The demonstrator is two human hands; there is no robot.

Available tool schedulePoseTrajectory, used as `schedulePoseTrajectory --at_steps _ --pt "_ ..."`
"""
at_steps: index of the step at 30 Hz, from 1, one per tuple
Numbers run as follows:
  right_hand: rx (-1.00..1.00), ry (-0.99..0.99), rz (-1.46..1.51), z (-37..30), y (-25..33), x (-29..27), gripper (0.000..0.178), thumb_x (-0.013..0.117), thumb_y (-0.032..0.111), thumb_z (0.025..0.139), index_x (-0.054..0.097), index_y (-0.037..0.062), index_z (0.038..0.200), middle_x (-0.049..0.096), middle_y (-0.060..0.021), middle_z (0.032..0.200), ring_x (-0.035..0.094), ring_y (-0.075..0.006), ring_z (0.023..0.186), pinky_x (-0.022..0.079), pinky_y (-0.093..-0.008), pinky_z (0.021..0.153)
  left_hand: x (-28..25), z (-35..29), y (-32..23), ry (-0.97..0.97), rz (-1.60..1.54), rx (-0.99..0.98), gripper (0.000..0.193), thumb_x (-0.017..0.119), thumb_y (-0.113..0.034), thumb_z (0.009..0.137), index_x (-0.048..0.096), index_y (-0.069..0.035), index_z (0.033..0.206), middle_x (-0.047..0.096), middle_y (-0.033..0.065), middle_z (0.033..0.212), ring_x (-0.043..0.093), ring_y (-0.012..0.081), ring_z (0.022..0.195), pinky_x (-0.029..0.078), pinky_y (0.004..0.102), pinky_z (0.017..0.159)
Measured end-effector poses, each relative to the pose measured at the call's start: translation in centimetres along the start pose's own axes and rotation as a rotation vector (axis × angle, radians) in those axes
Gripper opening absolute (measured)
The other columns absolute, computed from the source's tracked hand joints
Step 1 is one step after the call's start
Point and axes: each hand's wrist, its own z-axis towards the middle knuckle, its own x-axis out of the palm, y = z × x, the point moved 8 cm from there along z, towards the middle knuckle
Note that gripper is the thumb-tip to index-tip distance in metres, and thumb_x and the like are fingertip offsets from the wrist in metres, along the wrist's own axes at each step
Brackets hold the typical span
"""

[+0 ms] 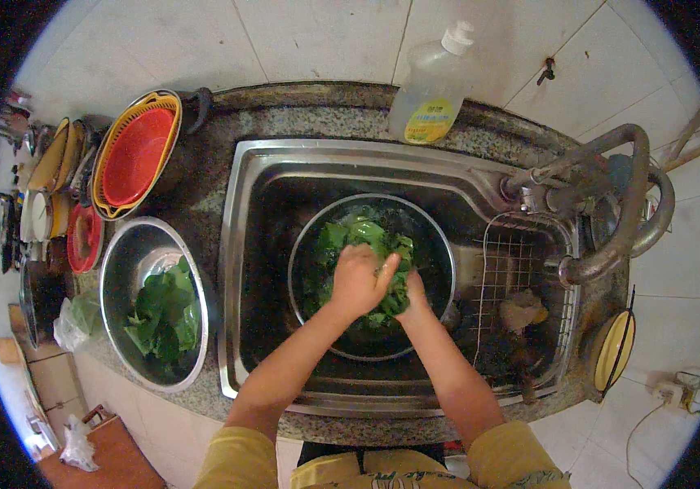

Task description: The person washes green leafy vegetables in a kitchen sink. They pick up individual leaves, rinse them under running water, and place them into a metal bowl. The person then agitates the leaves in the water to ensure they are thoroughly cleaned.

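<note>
A round metal bowl (296,303) holding water and leafy greens (366,234) stands inside the steel sink. Both hands are over the middle of that bowl, close together among the leaves. My left hand (358,279) is closed, fingers curled down into the greens and thumb pointing toward the right hand. My right hand (415,295) grips leaves at the right side of the bunch; its fingertips are hidden by the greens. More dark green leaves lie in a second metal bowl (111,269), on the counter left of the sink.
A curved faucet (639,204) arches over the sink's right end, above a wire rack (492,301) with a brownish scrubber (521,311). Behind the sink stands a clear soap bottle (427,90). Red and yellow baskets (134,155) lean at the back left, near a plastic bag (72,326).
</note>
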Motion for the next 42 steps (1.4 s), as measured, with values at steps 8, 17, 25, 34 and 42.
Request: schedulePoseTrajectory --at_steps 8,17,25,34,42 --pt "0.274 -0.243 -1.111 1.1 4.5 -5.8 0.082 0.058 0.047 0.070 0.023 0.0047 0.131 0.026 -0.0152 0.134 0.031 -0.0333 0.119 0.028 -0.0370 0.096 3.7 0.3 9.9 0.386 0.225 -0.402 0.032 0.043 -0.021 0.085 0.047 0.000 0.109 0.051 0.0204 0.104 0.048 0.0348 0.097 0.036 0.0448 0.083" --pt "-0.025 -0.008 -2.292 -0.4 -1.6 -3.2 0.099 0.068 0.029 0.069 -0.006 0.0276 0.135 -0.004 -0.0163 0.140 0.003 -0.0433 0.126 0.012 -0.0571 0.098 11.5 -9.1 9.4 0.906 0.673 -0.074 0.056 0.033 -0.055 0.082 0.027 -0.027 0.131 0.010 0.0105 0.140 0.003 0.0384 0.127 0.008 0.0576 0.099" --pt "-0.154 -0.117 -1.968 2.5 1.9 -3.6 0.083 0.073 0.033 0.060 0.029 0.0161 0.129 0.034 -0.0158 0.127 0.035 -0.0365 0.113 0.032 -0.0476 0.091 9.0 -3.9 12.4 0.718 0.634 -0.155 0.057 0.056 -0.048 0.073 0.040 -0.026 0.122 0.032 0.0085 0.130 0.027 0.0289 0.121 0.030 0.0477 0.091" --pt "0.324 -0.089 0.071 1.0 -0.4 -2.8 0.048 0.050 0.047 0.079 0.049 0.0134 0.114 0.051 -0.0058 0.111 0.049 -0.0229 0.100 0.040 -0.0396 0.083 11.5 -5.9 11.7 0.467 -0.219 -0.563 0.043 0.051 -0.040 0.078 0.059 -0.004 0.100 0.057 0.0174 0.098 0.053 0.0333 0.092 0.040 0.0397 0.082" --pt "-0.022 0.153 0.249 0.4 1.8 0.9 0.031 0.045 0.029 0.084 0.053 0.0072 0.104 0.058 -0.0077 0.096 0.055 -0.0216 0.084 0.046 -0.0328 0.075 -1.7 0.4 -6.0 0.000 0.039 0.086 0.025 0.060 -0.026 0.071 0.056 -0.001 0.072 0.049 0.0144 0.068 0.050 0.0308 0.069 0.039 0.0408 0.063"
